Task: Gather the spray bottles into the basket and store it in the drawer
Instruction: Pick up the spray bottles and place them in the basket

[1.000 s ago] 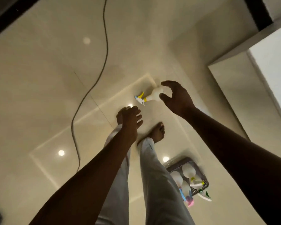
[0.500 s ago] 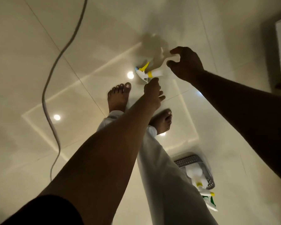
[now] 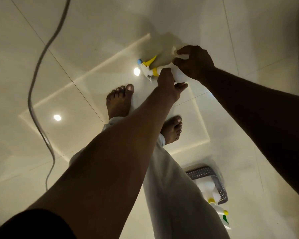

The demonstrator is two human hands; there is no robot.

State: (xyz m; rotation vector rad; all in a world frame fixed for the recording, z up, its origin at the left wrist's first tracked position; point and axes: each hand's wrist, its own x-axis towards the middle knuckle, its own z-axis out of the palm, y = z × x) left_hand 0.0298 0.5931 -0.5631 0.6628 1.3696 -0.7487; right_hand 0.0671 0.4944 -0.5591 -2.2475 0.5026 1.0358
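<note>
A white spray bottle (image 3: 179, 76) with a yellow trigger and blue nozzle lies sideways over the glossy floor, nozzle pointing left. My right hand (image 3: 194, 62) grips its body from above, fingers curled round it. My left hand (image 3: 168, 85) holds the bottle near its yellow collar from the near side. A grey perforated basket (image 3: 204, 171) sits on the floor at lower right, behind my leg. It holds at least one white spray bottle (image 3: 210, 188) with a yellow collar; another sprayer head (image 3: 223, 219) sticks out over its near rim.
A grey cable (image 3: 40, 104) snakes across the floor tiles on the left. My bare feet (image 3: 119, 100) and white trousers (image 3: 173, 195) stand between the cable and the basket. A dark edge runs down the far right side.
My right hand has closed round the bottle's body and my left hand has come up to its neck. The view has dropped closer to the floor.
</note>
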